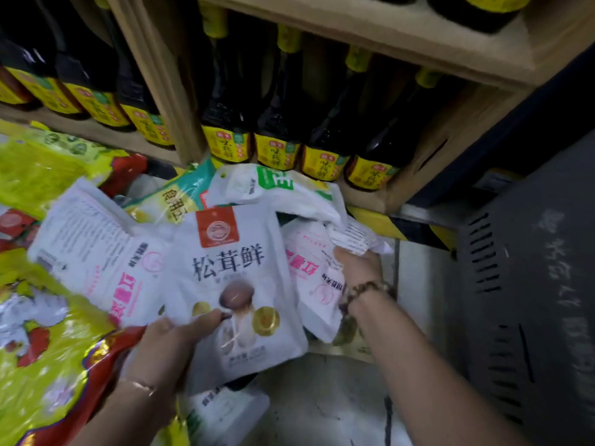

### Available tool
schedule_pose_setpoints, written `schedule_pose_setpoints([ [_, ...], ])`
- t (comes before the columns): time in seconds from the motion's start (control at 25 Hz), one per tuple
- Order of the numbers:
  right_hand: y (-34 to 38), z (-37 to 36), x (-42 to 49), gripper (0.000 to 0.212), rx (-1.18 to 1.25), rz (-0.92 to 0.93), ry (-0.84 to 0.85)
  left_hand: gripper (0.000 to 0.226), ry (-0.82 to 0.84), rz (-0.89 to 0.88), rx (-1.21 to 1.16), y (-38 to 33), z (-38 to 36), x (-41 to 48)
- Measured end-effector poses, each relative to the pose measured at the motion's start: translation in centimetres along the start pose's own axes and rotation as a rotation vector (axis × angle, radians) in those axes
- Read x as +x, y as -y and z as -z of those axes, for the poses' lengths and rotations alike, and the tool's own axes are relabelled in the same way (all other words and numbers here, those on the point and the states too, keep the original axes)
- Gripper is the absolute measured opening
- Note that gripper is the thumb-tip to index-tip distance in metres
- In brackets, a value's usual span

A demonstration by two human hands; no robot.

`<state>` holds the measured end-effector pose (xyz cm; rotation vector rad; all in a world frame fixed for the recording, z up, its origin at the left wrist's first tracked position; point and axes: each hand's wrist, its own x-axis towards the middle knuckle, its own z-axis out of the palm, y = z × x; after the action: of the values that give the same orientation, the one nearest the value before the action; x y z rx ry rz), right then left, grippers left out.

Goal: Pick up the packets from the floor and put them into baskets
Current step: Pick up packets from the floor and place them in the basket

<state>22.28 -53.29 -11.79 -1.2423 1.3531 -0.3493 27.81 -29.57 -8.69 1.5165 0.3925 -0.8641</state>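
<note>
My left hand [170, 346] grips the lower edge of a white packet with a red square and a mushroom picture [235, 284], thumb on its front. Behind it lie other white packets with pink print [106, 252], fanned to the left. My right hand [357, 265], with a bead bracelet on the wrist, clutches the crumpled top of a white pink-printed packet [314, 278] low on the right. A white packet with green print [277, 191] and a yellow-green one [177, 197] lie behind. No basket is clearly visible.
Large yellow-and-red bags [48, 365] fill the left side. A wooden shelf [370, 33] holds rows of dark bottles with yellow labels [277, 149]. A dark grey slotted panel [531, 284] stands at the right, with grey floor [322, 397] below.
</note>
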Motion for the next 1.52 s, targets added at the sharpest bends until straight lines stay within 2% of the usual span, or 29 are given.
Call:
schedule_pose_setpoints([
  [0.08,-0.6,1.7,-2.2,0.02,0.121,0.017,-0.03,0.028,-0.045,0.018,-0.011,-0.1,0.1,-0.9],
  [0.2,0.1,4.5,-6.1,0.019,0.146,0.029,0.008,0.007,-0.136,-0.086,0.165,-1.3,0.1,-3.3],
  [0.32,1.4,6.6,-11.5,0.027,0.118,0.053,0.028,0.009,-0.158,-0.086,0.232,-2.9,0.7,-6.7],
  [0.44,4.3,8.5,-17.5,0.02,0.1,0.068,0.002,0.015,-0.222,-0.055,0.393,-5.7,1.6,-11.4],
  [0.56,8.7,10.6,-22.8,0.019,0.059,0.111,0.021,0.008,-0.185,-0.034,0.375,-9.4,2.0,-16.9],
  [0.68,13.1,13.3,-27.4,0.013,-0.032,0.174,0.04,0.016,-0.109,-0.07,0.35,-13.2,2.1,-22.4],
  [0.88,19.5,19.3,-32.9,0.025,-0.017,0.195,0.018,0.015,0.048,-0.084,0.374,-18.2,-0.7,-30.0],
  [1.12,24.7,29.7,-32.3,0.025,-0.038,0.185,-0.093,0.012,0.176,-0.048,0.391,-20.8,-10.4,-35.1],
  [1.2,25.8,33.9,-30.3,0.022,-0.141,0.151,-0.139,0.019,0.186,-0.108,0.491,-20.3,-14.6,-36.0],
  [1.28,26.2,38.2,-27.7,0.015,-0.287,0.124,-0.18,0.012,0.17,-0.223,0.675,-19.3,-18.8,-36.8],
  [1.36,25.8,42.0,-24.6,0.007,-0.458,0.101,-0.232,0.019,0.142,-0.338,0.825,-17.7,-23.0,-37.5],
  [1.44,24.7,45.0,-21.6,0.003,-0.538,0.055,-0.266,0.032,0.145,-0.359,0.906,-15.6,-27.0,-37.9],
  [1.52,23.2,47.0,-19.0,0.01,-0.577,0.015,-0.257,0.041,0.152,-0.294,0.963,-13.3,-30.6,-37.7],
])
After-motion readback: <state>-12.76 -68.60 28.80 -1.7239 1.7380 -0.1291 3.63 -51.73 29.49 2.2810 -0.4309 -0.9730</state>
